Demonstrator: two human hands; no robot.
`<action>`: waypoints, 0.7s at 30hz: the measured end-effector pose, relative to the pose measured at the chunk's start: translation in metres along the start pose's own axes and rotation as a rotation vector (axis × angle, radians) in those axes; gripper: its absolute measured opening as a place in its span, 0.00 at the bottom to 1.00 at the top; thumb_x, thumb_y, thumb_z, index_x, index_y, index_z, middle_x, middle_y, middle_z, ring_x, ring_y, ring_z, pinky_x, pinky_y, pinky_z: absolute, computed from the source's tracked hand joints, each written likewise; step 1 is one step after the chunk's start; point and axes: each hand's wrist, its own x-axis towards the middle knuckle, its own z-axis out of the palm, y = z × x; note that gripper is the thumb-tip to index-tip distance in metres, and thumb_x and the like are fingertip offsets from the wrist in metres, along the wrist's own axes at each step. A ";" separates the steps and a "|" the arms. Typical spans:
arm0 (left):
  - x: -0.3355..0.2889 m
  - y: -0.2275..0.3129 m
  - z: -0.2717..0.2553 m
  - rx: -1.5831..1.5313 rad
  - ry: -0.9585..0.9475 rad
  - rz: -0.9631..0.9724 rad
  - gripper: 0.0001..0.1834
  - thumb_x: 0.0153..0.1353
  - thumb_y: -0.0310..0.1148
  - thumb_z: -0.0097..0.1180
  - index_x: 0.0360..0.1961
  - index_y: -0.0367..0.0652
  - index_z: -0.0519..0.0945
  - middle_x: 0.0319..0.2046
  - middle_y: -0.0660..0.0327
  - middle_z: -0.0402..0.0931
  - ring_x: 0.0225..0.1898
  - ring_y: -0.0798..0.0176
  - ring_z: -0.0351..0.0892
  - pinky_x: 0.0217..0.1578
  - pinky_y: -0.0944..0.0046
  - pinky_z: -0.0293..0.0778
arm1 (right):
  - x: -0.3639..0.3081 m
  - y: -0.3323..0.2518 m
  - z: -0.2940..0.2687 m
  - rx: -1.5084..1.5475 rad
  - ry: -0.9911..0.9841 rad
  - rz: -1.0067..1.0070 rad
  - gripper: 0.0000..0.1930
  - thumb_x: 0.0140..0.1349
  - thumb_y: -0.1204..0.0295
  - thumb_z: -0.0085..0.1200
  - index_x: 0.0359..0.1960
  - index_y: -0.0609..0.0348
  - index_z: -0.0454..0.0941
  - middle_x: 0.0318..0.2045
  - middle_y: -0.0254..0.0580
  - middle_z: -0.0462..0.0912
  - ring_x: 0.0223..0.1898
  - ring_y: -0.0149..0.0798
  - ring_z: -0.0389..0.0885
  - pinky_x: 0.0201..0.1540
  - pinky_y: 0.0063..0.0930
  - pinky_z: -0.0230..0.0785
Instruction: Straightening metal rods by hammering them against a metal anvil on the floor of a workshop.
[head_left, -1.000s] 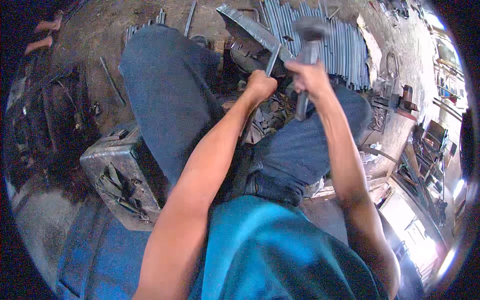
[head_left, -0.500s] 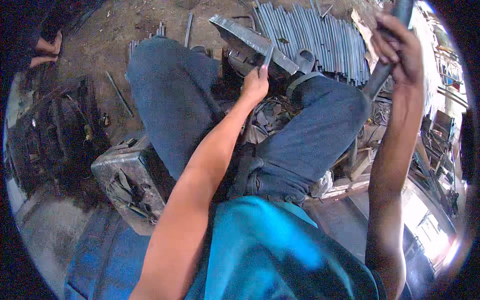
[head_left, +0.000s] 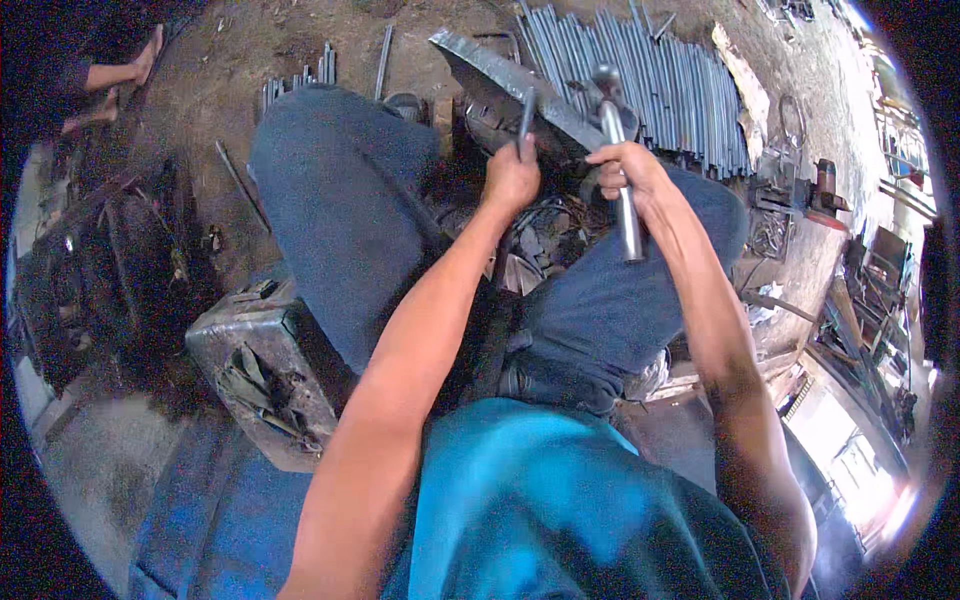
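Note:
My left hand (head_left: 512, 180) is closed around a short dark metal bar (head_left: 528, 112), whose free end rises past the fist against the near side of a long steel block (head_left: 478, 62). Whether bar and block touch, I cannot tell. To the right, my right hand (head_left: 630, 172) wraps round the shiny tubular handle of a hammer (head_left: 629, 228). The hammer's rounded head (head_left: 605, 78) is in front of the block's right end, and the handle's butt sticks out below my fist, over my right thigh.
Many thin metal rods (head_left: 640, 90) lie side by side beyond the block. Scrap pieces (head_left: 540, 235) lie between my legs. A worn metal box (head_left: 255, 370) with tools on it stands at my left. Another person's bare foot (head_left: 148, 55) shows at the far left.
My right hand has swung the hammer down and leftward from the upper right to beside the block. My left hand keeps its hold on the bar, which has shifted slightly.

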 end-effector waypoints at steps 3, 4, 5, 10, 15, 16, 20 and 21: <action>-0.010 0.004 0.009 -0.222 -0.176 -0.145 0.34 0.64 0.56 0.35 0.29 0.30 0.75 0.24 0.44 0.74 0.27 0.42 0.75 0.31 0.48 0.70 | -0.030 -0.012 -0.017 0.097 -0.024 -0.145 0.11 0.53 0.76 0.53 0.20 0.51 0.63 0.10 0.23 0.55 0.07 0.23 0.52 0.11 0.21 0.47; -0.011 0.007 0.006 -0.384 -0.317 -0.289 0.34 0.64 0.57 0.35 0.27 0.32 0.75 0.19 0.50 0.73 0.21 0.50 0.75 0.25 0.51 0.70 | -0.047 -0.026 -0.017 0.097 -0.042 -0.227 0.11 0.55 0.75 0.53 0.20 0.52 0.63 0.10 0.23 0.55 0.07 0.22 0.51 0.11 0.21 0.47; -0.009 0.012 0.004 -0.385 -0.318 -0.282 0.34 0.64 0.57 0.35 0.27 0.32 0.75 0.19 0.50 0.73 0.21 0.50 0.75 0.25 0.51 0.70 | -0.064 -0.043 -0.013 0.124 -0.100 -0.291 0.11 0.56 0.73 0.53 0.20 0.52 0.64 0.10 0.23 0.55 0.07 0.21 0.51 0.11 0.20 0.47; -0.013 0.004 -0.007 -0.679 -0.440 -0.466 0.30 0.62 0.60 0.38 0.19 0.44 0.68 0.12 0.68 0.61 0.09 0.70 0.59 0.10 0.66 0.57 | -0.135 -0.110 0.006 0.163 -0.641 -0.694 0.14 0.60 0.68 0.50 0.19 0.53 0.62 0.10 0.23 0.54 0.08 0.21 0.51 0.12 0.18 0.47; -0.022 0.018 0.003 -0.572 -0.377 -0.451 0.28 0.61 0.63 0.37 0.23 0.49 0.66 0.13 0.72 0.55 0.11 0.73 0.53 0.12 0.68 0.49 | -0.169 -0.134 0.034 -0.083 -0.777 -1.101 0.15 0.66 0.65 0.43 0.45 0.67 0.67 0.12 0.22 0.56 0.09 0.19 0.51 0.16 0.15 0.50; -0.019 0.011 0.009 -0.577 -0.375 -0.458 0.28 0.61 0.63 0.37 0.23 0.49 0.66 0.13 0.72 0.55 0.11 0.73 0.53 0.12 0.68 0.49 | -0.161 -0.125 0.040 -0.053 -0.761 -1.038 0.13 0.66 0.64 0.43 0.40 0.62 0.69 0.11 0.21 0.55 0.09 0.20 0.51 0.17 0.16 0.50; -0.018 0.007 0.009 -0.363 -0.328 -0.293 0.32 0.62 0.63 0.34 0.18 0.45 0.69 0.12 0.66 0.62 0.12 0.69 0.62 0.13 0.63 0.57 | -0.065 -0.021 0.041 -0.071 -0.129 -0.600 0.11 0.56 0.66 0.57 0.24 0.52 0.66 0.09 0.26 0.61 0.09 0.25 0.59 0.13 0.22 0.48; -0.019 0.016 0.005 -0.346 -0.360 -0.291 0.34 0.62 0.63 0.33 0.15 0.43 0.69 0.12 0.63 0.64 0.13 0.67 0.65 0.14 0.62 0.60 | -0.036 0.012 0.032 0.013 -0.073 -0.342 0.08 0.57 0.71 0.55 0.29 0.54 0.67 0.10 0.25 0.58 0.08 0.23 0.54 0.12 0.21 0.47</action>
